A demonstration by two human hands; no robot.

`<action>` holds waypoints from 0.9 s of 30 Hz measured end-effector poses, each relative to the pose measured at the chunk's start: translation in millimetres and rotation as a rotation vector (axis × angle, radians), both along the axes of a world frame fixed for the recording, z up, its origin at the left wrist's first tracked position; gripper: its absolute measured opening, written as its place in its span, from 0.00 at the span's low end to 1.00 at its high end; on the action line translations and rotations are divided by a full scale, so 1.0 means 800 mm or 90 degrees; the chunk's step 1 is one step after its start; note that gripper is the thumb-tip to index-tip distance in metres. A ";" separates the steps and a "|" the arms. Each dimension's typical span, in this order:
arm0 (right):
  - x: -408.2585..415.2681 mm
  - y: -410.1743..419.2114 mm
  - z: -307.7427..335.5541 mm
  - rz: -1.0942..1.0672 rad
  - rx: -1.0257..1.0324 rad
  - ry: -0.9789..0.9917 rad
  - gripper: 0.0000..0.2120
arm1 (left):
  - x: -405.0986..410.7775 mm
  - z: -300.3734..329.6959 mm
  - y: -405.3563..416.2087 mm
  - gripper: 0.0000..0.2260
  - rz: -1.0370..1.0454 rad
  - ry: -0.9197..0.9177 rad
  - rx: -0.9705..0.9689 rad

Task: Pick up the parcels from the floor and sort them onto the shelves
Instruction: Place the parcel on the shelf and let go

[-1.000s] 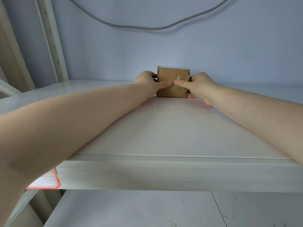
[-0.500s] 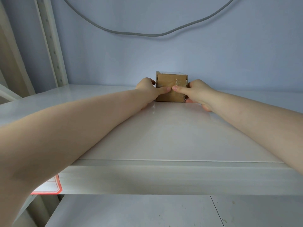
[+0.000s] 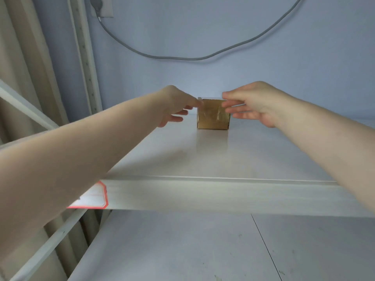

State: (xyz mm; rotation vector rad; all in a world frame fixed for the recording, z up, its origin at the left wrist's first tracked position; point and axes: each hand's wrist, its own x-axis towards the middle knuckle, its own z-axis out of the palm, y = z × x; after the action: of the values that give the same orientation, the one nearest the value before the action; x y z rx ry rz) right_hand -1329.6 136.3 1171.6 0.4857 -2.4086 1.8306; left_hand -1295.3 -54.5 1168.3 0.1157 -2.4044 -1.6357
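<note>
White shelf (image 3: 203,159), 1 cardboard parcel (image 3: 213,116) at back wall; left hand (image 3: 174,104) & right hand (image 3: 253,104) outstretched either side, fingers loose, gripping nothing.

parcel (image 3: 213,116) brown | shelf (image 3: 203,157) white | cable (image 3: 182,57) grey | wall (image 3: 203,27) pale blue

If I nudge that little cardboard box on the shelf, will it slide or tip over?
The cardboard box sits flat and looks squat, so it would probably slide rather than tip. The shelf looks smooth and glossy, so it may slide easily. Its glossy taped front could be slippery to grip.
</note>
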 end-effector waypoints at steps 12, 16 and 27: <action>0.210 -0.014 -0.086 0.478 -0.275 -0.121 0.04 | 0.287 -0.106 0.039 0.06 0.196 0.280 0.348; 0.273 -0.037 -0.161 0.571 -0.215 -0.193 0.04 | 0.373 -0.191 0.057 0.07 0.360 0.244 0.381; 0.497 -0.091 -0.333 0.692 -0.026 -0.378 0.06 | 0.635 -0.355 0.074 0.09 0.685 0.224 0.551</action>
State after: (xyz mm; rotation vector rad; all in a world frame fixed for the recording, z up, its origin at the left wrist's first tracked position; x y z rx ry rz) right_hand -931.7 63.2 905.0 1.7274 -2.6601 2.6943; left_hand -787.0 4.5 884.1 0.9536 -0.8817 -1.7021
